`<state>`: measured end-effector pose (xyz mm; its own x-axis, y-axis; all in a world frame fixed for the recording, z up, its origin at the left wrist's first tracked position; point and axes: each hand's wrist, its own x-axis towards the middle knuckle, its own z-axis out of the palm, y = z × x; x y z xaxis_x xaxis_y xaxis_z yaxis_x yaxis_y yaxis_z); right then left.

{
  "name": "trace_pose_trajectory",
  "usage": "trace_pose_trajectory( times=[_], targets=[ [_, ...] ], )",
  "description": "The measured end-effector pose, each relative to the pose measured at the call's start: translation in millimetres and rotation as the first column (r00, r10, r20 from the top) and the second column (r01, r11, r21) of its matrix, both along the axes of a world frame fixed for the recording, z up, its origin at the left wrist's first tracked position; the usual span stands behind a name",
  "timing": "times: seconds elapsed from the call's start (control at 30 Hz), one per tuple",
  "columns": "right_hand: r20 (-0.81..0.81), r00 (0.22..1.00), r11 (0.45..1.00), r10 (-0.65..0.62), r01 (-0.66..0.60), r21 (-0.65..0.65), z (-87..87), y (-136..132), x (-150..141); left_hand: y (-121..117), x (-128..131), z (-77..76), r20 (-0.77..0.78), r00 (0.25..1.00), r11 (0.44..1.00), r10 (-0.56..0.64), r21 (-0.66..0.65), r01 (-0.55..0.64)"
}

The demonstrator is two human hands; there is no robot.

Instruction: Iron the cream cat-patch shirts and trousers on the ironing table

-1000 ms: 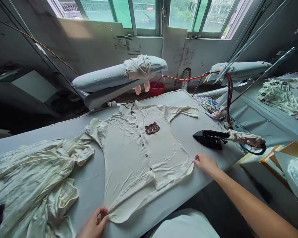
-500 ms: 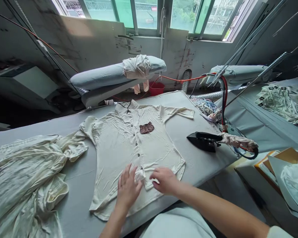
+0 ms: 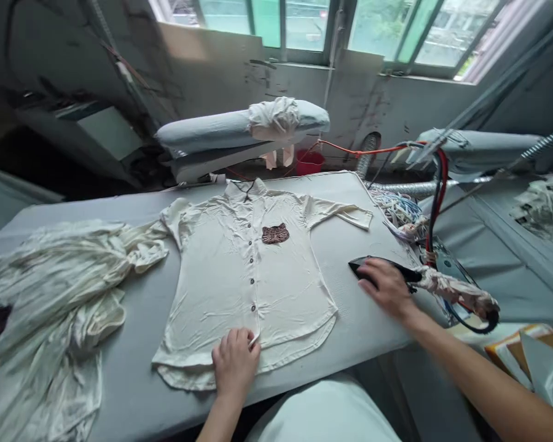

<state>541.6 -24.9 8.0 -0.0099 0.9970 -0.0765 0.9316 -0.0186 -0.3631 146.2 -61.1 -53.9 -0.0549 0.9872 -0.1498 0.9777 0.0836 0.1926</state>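
A cream short-sleeved shirt (image 3: 225,276) with a dark cat-face patch (image 3: 275,234) lies flat and buttoned on the grey ironing table (image 3: 359,325). My left hand (image 3: 234,363) rests on the shirt's lower hem at the button placket, fingers curled and pinching the fabric. To the right of the shirt, my right hand (image 3: 384,286) lies over the black iron (image 3: 410,273), fingers around its handle. The iron's cloth-wrapped hose (image 3: 456,291) trails off to the right.
A pile of crumpled cream garments (image 3: 50,307) covers the table's left end. Padded sleeve boards (image 3: 221,132) stand behind the table, with a red bucket (image 3: 308,162) below. Red and black hoses (image 3: 435,196) rise at right. Another table with garments (image 3: 544,209) lies far right.
Both hands were smoothing the shirt's lower front. My right hand has since moved right onto the iron, my left stays at the hem. The shirt now lies flatter.
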Motion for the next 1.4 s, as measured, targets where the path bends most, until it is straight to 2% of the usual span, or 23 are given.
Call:
trace_pose_trajectory(
  times=[0.03, 0.07, 0.1, 0.17, 0.2, 0.27, 0.33, 0.47, 0.5, 0.57, 0.6, 0.67, 0.73, 0.77, 0.8, 0.87, 0.93, 1.0, 1.07, 1.1, 1.2, 1.33, 1.4],
  targets=[
    [0.050, 0.995, 0.996, -0.082, 0.081, 0.032, 7.6, 7, 25, 1, -4, 0.6, 0.059, 0.998, 0.999, -0.034, 0.017, 0.033],
    [0.079, 0.989, 0.992, -0.128, 0.129, -0.004, 14.8, 15, 46, 3, -11, 1.0, 0.152, 0.986, 0.998, -0.067, 0.021, 0.065],
    [0.087, 0.988, 0.985, -0.128, 0.136, -0.103, 21.4, 23, 59, 5, -18, 1.0, 0.270, 0.960, 0.997, -0.077, 0.008, 0.077],
    [0.048, 0.998, 0.937, -0.034, 0.048, -0.347, 32.7, 31, 62, 8, -35, 0.1, 0.525, 0.851, 0.996, -0.008, -0.068, 0.051],
    [0.022, 0.999, 0.910, 0.027, -0.015, -0.414, 37.2, 32, 51, 9, -44, -0.6, 0.627, 0.777, 0.993, 0.055, -0.117, 0.024],
    [0.022, 0.986, 0.891, 0.164, -0.138, -0.433, 43.4, 29, 8, 11, -57, -1.4, 0.747, 0.642, 0.980, 0.171, -0.196, -0.034],
    [0.050, 0.949, 0.859, 0.312, -0.259, -0.442, 44.4, 22, -58, 11, -64, -0.5, 0.787, 0.572, 0.970, 0.230, -0.236, -0.066],
    [-0.024, 0.790, 0.674, 0.613, -0.538, -0.507, 30.3, 6, -205, 11, -60, 5.0, 0.801, 0.550, 0.968, 0.236, -0.244, -0.061],
    [-0.044, 0.756, 0.636, 0.653, -0.580, -0.509, 25.3, 2, -233, 11, -56, 6.1, 0.801, 0.555, 0.969, 0.226, -0.241, -0.048],
    [-0.055, 0.742, 0.621, 0.668, -0.597, -0.507, 15.9, -6, -265, 9, -48, 7.3, 0.781, 0.592, 0.971, 0.200, -0.240, -0.011],
    [-0.056, 0.759, 0.637, 0.649, -0.582, -0.505, 12.1, -9, -268, 6, -45, 7.4, 0.754, 0.629, 0.968, 0.187, -0.251, 0.014],
    [-0.043, 0.822, 0.696, 0.567, -0.507, -0.508, 7.5, -13, -247, -3, -47, 7.1, 0.672, 0.722, 0.947, 0.164, -0.312, 0.075],
    [0.001, 0.884, 0.749, 0.467, -0.395, -0.531, 7.9, -14, -201, -15, -62, 7.1, 0.577, 0.796, 0.904, 0.180, -0.416, 0.097],
    [0.031, 0.909, 0.769, 0.415, -0.333, -0.545, 9.9, -14, -175, -21, -75, 7.4, 0.534, 0.818, 0.883, 0.213, -0.464, 0.073],
    [0.066, 0.928, 0.786, 0.366, -0.271, -0.556, 12.9, -13, -152, -26, -92, 7.9, 0.496, 0.829, 0.872, 0.258, -0.489, 0.021],
    [0.127, 0.945, 0.804, 0.300, -0.179, -0.567, 21.2, -12, -119, -34, -130, 9.2, 0.427, 0.828, 0.878, 0.364, -0.454, -0.152],
    [0.137, 0.950, 0.809, 0.282, -0.159, -0.565, 30.9, -11, -117, -34, -167, 10.1, 0.359, 0.798, 0.868, 0.484, -0.314, -0.385],
    [0.080, 0.943, 0.799, 0.324, -0.227, -0.556, 40.7, -12, -146, -27, -192, 8.8, 0.330, 0.733, 0.801, 0.595, -0.168, -0.575],
    [-0.003, 0.927, 0.778, 0.374, -0.316, -0.543, 47.4, -14, -196, -15, -205, 4.4, 0.338, 0.680, 0.745, 0.651, -0.114, -0.657],
    [-0.040, 0.917, 0.763, 0.397, -0.354, -0.540, 48.4, -15, -225, -10, -207, 1.4, 0.346, 0.677, 0.746, 0.649, -0.116, -0.656],
    [-0.091, 0.887, 0.718, 0.453, -0.424, -0.551, 38.6, -18, -303, 0, -207, -8.0, 0.359, 0.727, 0.805, 0.586, -0.152, -0.574],
    [-0.076, 0.867, 0.692, 0.492, -0.443, -0.569, 15.1, -22, -374, -6, -218, -15.8, 0.365, 0.757, 0.838, 0.541, -0.160, -0.522],
    [-0.107, 0.863, 0.698, 0.494, -0.466, -0.544, 9.6, -19, -406, -7, -232, -17.3, 0.364, 0.767, 0.849, 0.529, -0.220, -0.481]
  ],
)
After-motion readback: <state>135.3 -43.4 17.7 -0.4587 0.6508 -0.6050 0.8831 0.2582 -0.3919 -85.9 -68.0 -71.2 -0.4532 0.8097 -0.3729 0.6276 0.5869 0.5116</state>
